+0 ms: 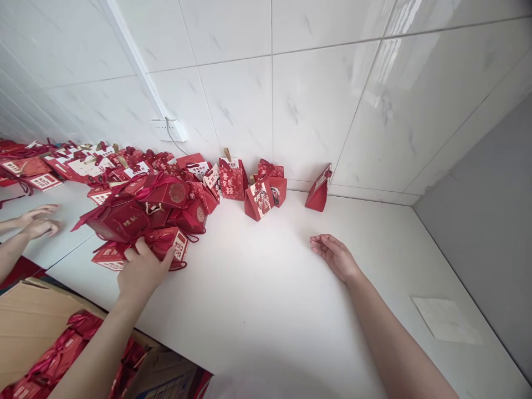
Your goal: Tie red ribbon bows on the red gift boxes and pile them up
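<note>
Fingers of the bare left hand (143,269) are spreading over a red box with a white-patterned end panel (180,246), which is lying on the white bench (249,293) before heaped dark-red ribboned boxes (124,220); whether that grip is clenching, I cannot tell. The bare right hand (336,258) is curling loosely, grip released, nearest a red triangular box (318,196) standing by the marbled tile wall (318,100).

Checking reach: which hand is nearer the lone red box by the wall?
Right: the right hand is in front of the red box; the left hand touches the pile, leftward.
</note>
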